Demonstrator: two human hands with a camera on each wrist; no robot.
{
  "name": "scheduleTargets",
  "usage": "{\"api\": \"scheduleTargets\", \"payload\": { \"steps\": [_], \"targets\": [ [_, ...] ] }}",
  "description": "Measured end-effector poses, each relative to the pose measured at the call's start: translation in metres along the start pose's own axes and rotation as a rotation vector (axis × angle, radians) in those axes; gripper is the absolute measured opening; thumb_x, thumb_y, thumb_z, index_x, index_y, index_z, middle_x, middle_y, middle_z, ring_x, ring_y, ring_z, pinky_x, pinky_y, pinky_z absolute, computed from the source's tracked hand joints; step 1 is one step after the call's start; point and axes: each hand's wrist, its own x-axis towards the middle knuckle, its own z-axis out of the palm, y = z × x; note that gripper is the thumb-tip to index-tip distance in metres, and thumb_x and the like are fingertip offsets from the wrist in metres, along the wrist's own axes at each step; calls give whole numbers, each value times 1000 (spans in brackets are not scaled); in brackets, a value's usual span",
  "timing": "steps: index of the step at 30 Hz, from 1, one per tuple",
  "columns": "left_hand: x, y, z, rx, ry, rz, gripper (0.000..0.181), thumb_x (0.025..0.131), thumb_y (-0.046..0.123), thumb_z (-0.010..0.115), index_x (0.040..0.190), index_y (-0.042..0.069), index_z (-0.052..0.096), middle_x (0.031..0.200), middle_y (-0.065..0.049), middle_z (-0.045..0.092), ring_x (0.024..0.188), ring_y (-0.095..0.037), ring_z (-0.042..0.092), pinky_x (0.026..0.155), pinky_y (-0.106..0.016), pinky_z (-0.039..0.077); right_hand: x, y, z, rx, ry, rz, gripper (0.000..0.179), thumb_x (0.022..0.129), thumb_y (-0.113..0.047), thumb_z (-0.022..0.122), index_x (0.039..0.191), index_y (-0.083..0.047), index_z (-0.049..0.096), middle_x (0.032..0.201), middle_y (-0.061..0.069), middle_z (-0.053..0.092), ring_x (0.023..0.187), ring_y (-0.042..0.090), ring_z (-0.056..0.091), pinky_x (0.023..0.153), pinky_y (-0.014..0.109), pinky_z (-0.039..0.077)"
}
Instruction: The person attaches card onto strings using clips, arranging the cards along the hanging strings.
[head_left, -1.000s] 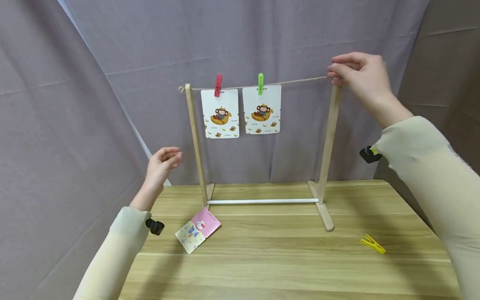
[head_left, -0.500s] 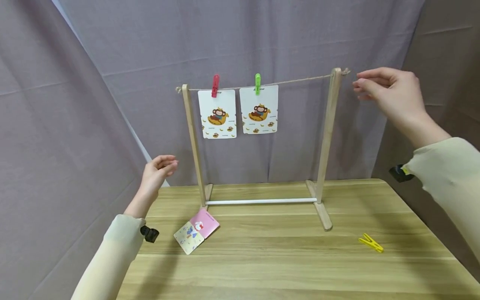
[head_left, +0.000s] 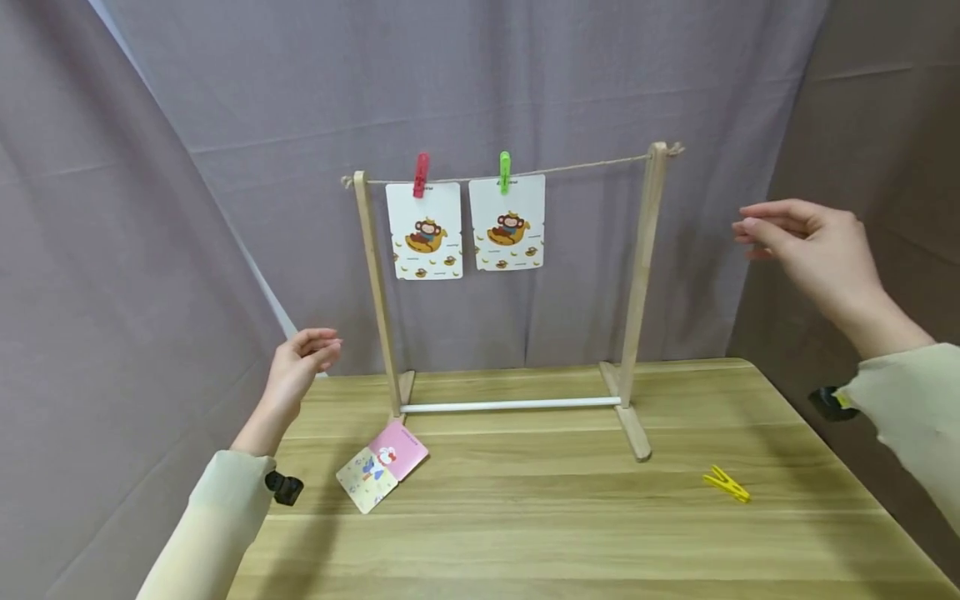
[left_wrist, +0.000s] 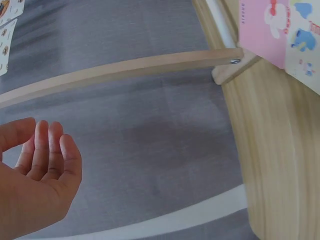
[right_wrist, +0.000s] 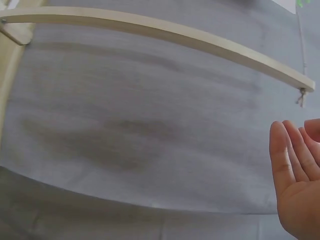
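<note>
My left hand [head_left: 295,371] hovers left of the wooden stand's left post [head_left: 377,287], fingers loosely bent and holding nothing. Out to the right of the right post [head_left: 642,271], my right hand [head_left: 825,258] is in the air, likewise with nothing in it. A string [head_left: 592,165] runs between the post tops. From it hang two white monkey cards: the left card [head_left: 426,250] under a red clothespin [head_left: 421,175], the right card [head_left: 508,242] under a green clothespin [head_left: 505,172]. In the left wrist view, the relaxed fingers [left_wrist: 55,150] are plainly bare.
A pink card [head_left: 400,450] and a yellowish card [head_left: 365,482] lie by the stand's left foot. On the right of the wooden table [head_left: 510,533] is a yellow clothespin [head_left: 726,483]. A white bar [head_left: 510,406] joins the stand's feet, with grey curtain [head_left: 585,67] behind.
My right hand has left the top of the right post, moving right and then down. The left hand has sunk slightly. Hanging cards and clothespins stay in place on the string.
</note>
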Motion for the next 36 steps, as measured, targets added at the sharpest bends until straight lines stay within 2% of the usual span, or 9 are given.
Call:
{"api": "scheduleTargets", "payload": {
  "steps": [3,4,11,19,23,31,36],
  "targets": [
    [-3,-4,-3,-3,0,-11,37,100,16,64,130,-4,56,103,8,67,92,-6,67,78,-18,53,-13,14,0,-34,-5,13,24,99,-23,66,121,-16,72,92,-26,71,75,-6,68,68,8,50],
    [-5,-4,-5,-1,1,-15,37,100,16,64,131,-4,55,102,10,67,89,-2,66,77,-18,53,-17,18,1,-39,-9,19,26,99,-24,66,123,-15,71,93,-26,71,75,-6,68,68,8,50],
    [-11,-10,-16,16,10,-19,41,101,18,64,133,-4,54,103,11,67,89,0,65,78,-18,53,-38,39,8,-32,-12,38,29,100,-24,65,126,-11,69,97,-24,72,79,-6,69,68,10,52],
    [-18,-24,-16,40,25,-36,40,101,17,63,133,-4,54,102,9,67,91,-5,65,78,-18,53,-59,64,14,-28,-18,45,36,100,-23,65,127,1,63,99,-23,72,84,-7,68,70,11,53],
    [-22,-33,-14,34,19,-48,41,101,18,64,133,-4,54,104,8,68,92,-7,65,80,-21,53,-72,80,15,-15,-6,67,32,100,-23,65,126,-4,64,100,-22,73,85,-6,68,71,11,53],
    [-33,-52,-15,-16,29,-95,44,100,16,64,135,-8,51,97,16,67,86,0,64,81,-22,53,-93,109,20,24,-26,127,36,101,-26,63,131,-5,62,105,-22,72,90,-4,68,72,15,55],
    [-39,-63,-12,-28,30,-114,43,101,21,64,134,-5,52,99,16,67,92,-6,65,85,-23,53,-110,123,19,9,-24,159,38,101,-28,63,132,-8,62,104,-23,72,86,-4,68,70,14,54]
  ]
}}
